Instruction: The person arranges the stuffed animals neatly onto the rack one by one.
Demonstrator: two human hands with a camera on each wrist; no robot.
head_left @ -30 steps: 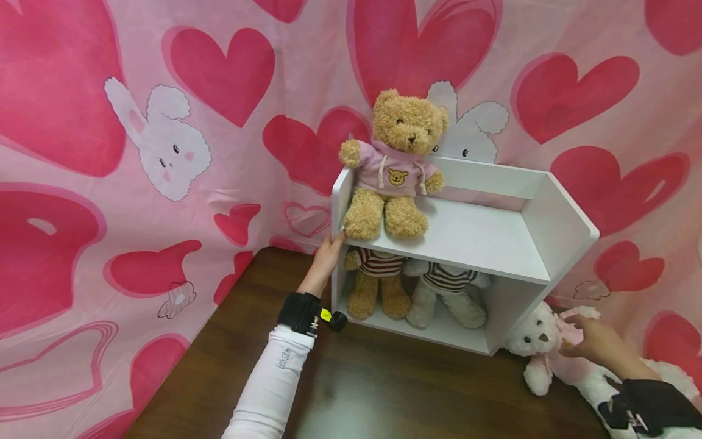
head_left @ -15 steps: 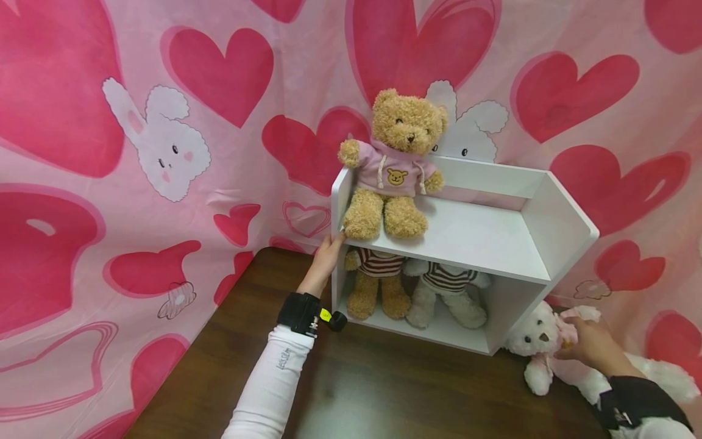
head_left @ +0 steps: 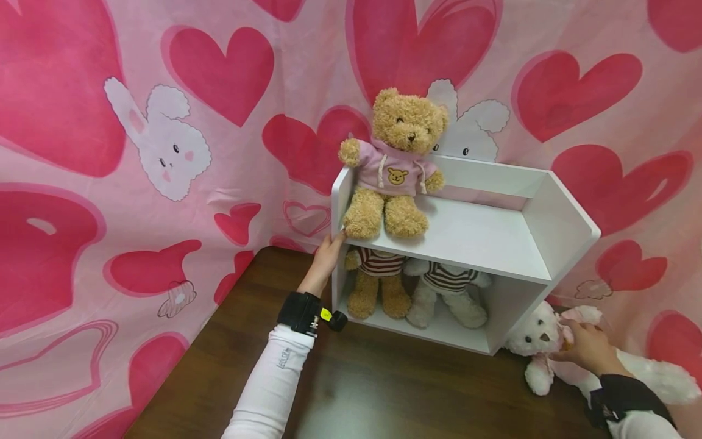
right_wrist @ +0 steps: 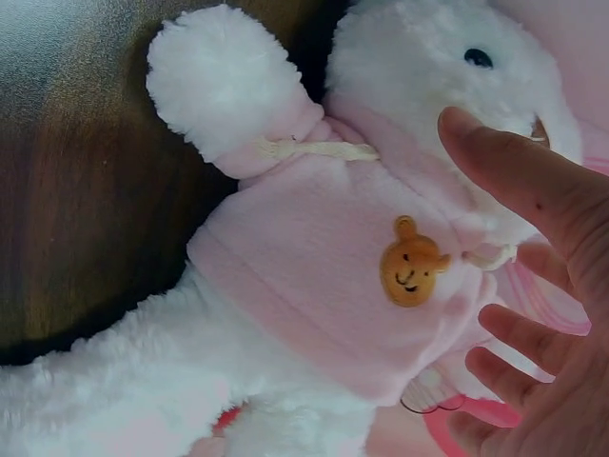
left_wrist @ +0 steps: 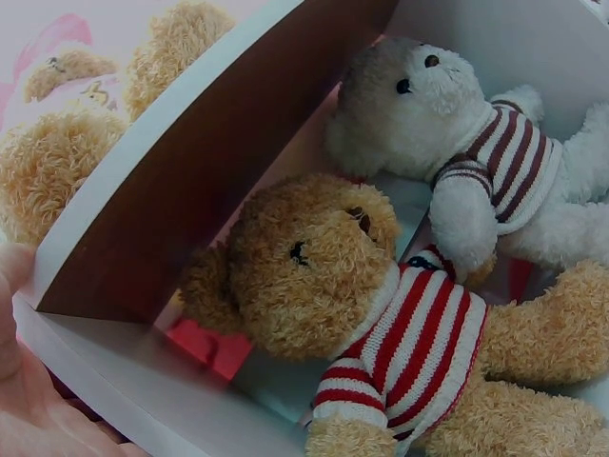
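Observation:
My left hand [head_left: 326, 259] grips the left side panel of a white two-tier shelf [head_left: 482, 241], thumb at its front edge; the left wrist view shows its fingers [left_wrist: 57, 414] along the panel's outside. At the right, a white teddy bear [head_left: 533, 334] in a pink hoodie lies on the table beside the shelf. Over its chest is my right hand [head_left: 591, 350]. In the right wrist view the fingers [right_wrist: 519, 338] are spread around the hoodie [right_wrist: 295, 243], with the thumb across the bear's neck and muzzle and a gap between.
A tan bear [head_left: 397, 164] in a pink hoodie sits on the upper tier, at its left end. Below sit a tan bear [head_left: 379, 296] in a red-striped top and a white bear [head_left: 446, 299] in a brown-striped one. The dark wood table [head_left: 384, 390] meets a heart-patterned curtain [head_left: 230, 183].
My right hand and forearm have shifted left and in closer over the white bear's hoodie, uncovering its legs. The left hand and shelf have stayed put.

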